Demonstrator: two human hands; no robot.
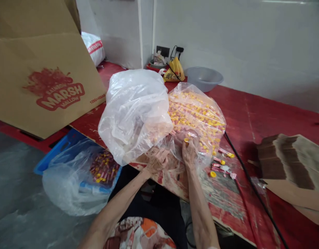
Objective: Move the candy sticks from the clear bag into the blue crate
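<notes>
My right hand (189, 152) is closed, with a small yellow cap (186, 140) at its fingertips, at the mouth of a clear plastic bag (198, 117). Many pink tubes with yellow caps fill that bag. To its left my left hand (159, 157) has its fingers curled together; what they hold, if anything, is too small to make out. It lies at the lower edge of a large whitish plastic bag (135, 107). Several loose tubes (218, 161) and a loose yellow cap (213, 174) lie to the right of my right hand.
A marshmallow carton (53, 76) stands at left. Below the table edge, a blue crate (52, 155) holds more tubes in plastic. A pale basin (204, 77) and a yellow bag (175, 71) are at the back. A black cable (249, 176) crosses the red table beside stacked cardboard (291, 162).
</notes>
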